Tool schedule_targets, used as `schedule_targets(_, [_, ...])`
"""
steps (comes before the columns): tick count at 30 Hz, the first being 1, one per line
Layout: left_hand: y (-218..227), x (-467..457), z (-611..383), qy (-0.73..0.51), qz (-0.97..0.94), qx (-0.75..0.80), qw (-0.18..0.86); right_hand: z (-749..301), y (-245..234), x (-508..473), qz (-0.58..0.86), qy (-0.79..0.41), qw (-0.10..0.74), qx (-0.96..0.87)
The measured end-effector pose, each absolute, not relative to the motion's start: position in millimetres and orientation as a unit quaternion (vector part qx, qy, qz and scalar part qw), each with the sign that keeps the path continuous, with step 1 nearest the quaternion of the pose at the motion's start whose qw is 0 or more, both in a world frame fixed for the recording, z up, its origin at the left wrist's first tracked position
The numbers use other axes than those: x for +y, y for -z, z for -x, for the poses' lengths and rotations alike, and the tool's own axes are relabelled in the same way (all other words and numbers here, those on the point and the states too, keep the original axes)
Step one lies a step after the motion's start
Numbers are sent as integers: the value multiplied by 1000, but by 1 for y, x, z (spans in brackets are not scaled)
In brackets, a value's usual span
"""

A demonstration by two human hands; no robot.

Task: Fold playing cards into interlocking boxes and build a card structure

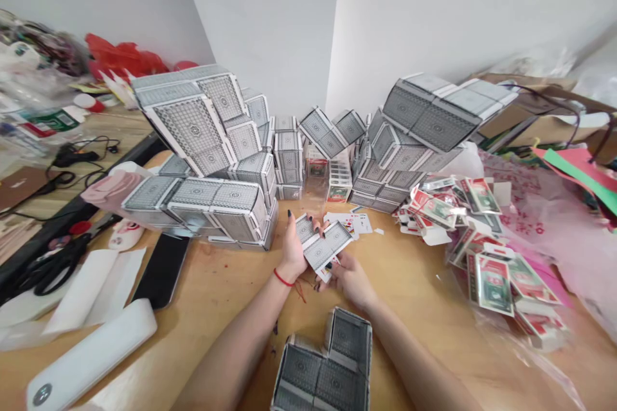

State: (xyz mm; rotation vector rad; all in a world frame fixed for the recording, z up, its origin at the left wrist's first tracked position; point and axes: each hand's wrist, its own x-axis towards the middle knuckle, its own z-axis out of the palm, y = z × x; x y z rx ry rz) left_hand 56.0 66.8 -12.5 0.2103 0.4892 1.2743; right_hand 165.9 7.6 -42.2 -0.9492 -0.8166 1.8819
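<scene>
Wooden bench (216, 289) against white walls (260, 13), cluttered. Far left: black scissors (51, 270) lying on the bench edge, then a white foam roll (91, 353) and a black smartphone (162, 268) near it. Big stacks of grey-patterned card boxes (193, 135) are piled up behind the hands, some tilted, a few leaning on each other. Left hand (292, 250), red string on the wrist (283, 277), is curled around one side of a grey patterned card box (322, 245), fingers partly closed, gripping it. Right hand (349, 279) grips the lower edge of the same box from the other side. Loose playing cards (354, 225) lie just beyond. Another grey stack (322, 366) sits between the forearms, nearest the person. Further right, a heap of red-and-white flattened boxes (482, 250) lies on clear plastic (525, 340), with pink paper (554, 225) and brown cardboard (530, 119) beyond.
</scene>
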Motion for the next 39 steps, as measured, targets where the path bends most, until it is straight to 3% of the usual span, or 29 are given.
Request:
schedule_targets(5, [14,69,-57,-580,-104,226,776,-167,39,8,372,-759,428,-320])
schedule_targets(13, [10,73,-45,-600,-83,219,765,-181,33,9,306,-845,311,-309])
schedule_targets(23, [8,73,-51,-617,-114,223,746,-169,40,7,355,-812,369,-282])
schedule_targets(39, [10,68,-56,-621,-173,213,734,-169,40,7,388,-803,379,-246])
